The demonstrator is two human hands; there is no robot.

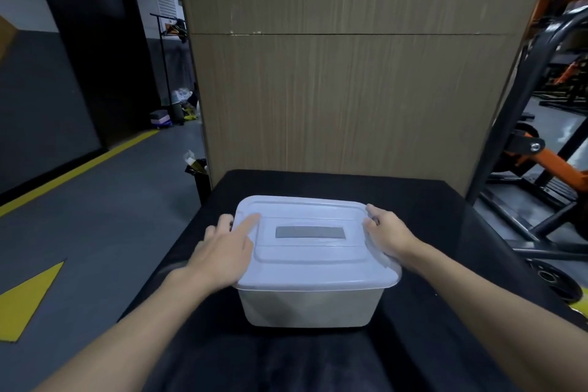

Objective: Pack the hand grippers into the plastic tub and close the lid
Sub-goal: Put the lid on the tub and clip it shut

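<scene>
**Nearly closed, though the lid may not be seated all round**

Closest to the camera, the translucent white plastic tub (308, 305) sits on the black padded surface (429, 312). Its frosted wall is too cloudy to show the hand grippers, so I cannot tell whether they are inside. The pale flat plastic lid (318, 270) lies on top and carries a grey rectangular label (310, 232).

The left hand (222, 248) holds the lid's left edge, with the index finger straight across the top and the other fingers curled over the rim. The right hand (386, 232) grips the right edge, fingers bent round it.

The main risk is probably a half-seated lid. Pressure at the two sides alone could leave the near and far edges unlatched, and the near right corner seems to overhang. A tall handle inside would hold the lid up. Fingers hooked under the rim could be pinched, and an uneven push might skid the tub.

Beyond, a brown wood-grain panel (350, 89) stands just behind the surface, and an orange-and-black gym machine (541, 153) is well apart, so neither looks like a hazard.
</scene>
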